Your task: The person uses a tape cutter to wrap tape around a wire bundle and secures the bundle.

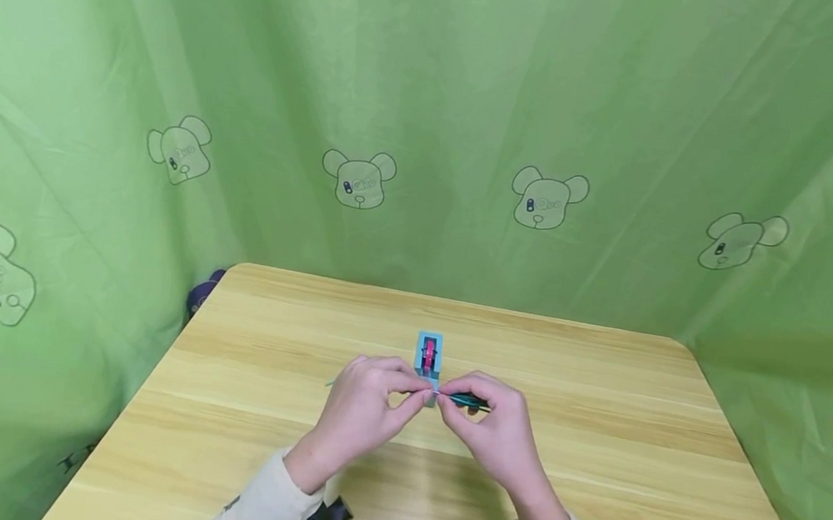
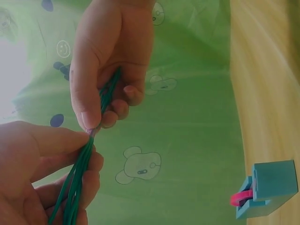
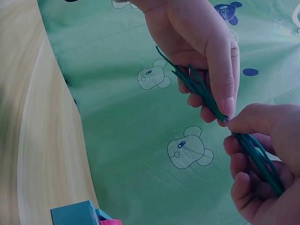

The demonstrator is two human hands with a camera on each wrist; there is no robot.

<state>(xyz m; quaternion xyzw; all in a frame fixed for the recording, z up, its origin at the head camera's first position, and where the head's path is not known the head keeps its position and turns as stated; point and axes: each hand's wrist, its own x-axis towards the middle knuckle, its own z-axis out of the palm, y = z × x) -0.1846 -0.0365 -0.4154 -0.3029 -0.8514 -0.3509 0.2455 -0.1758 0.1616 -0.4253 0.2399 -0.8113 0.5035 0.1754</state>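
Observation:
A bundle of thin green cords (image 1: 465,399) runs sideways between the two hands above the table. A small pale purple band (image 2: 91,132) shows round its middle, mostly covered by fingertips. My left hand (image 1: 369,398) pinches the bundle just left of the band between thumb and index finger; loose cord ends (image 3: 176,70) stick out past its palm. On the other side, my right hand (image 1: 494,427) pinches it close to the band, the cords lying along its curled fingers. The fingertips of both hands nearly meet.
Just beyond the hands, a light blue tape dispenser (image 1: 417,365) with a pink roll (image 1: 429,353) stands on the wooden table (image 1: 586,377). Green curtains (image 1: 463,89) with printed bear heads hang round the table. A dark purple object (image 1: 200,296) shows past the left edge.

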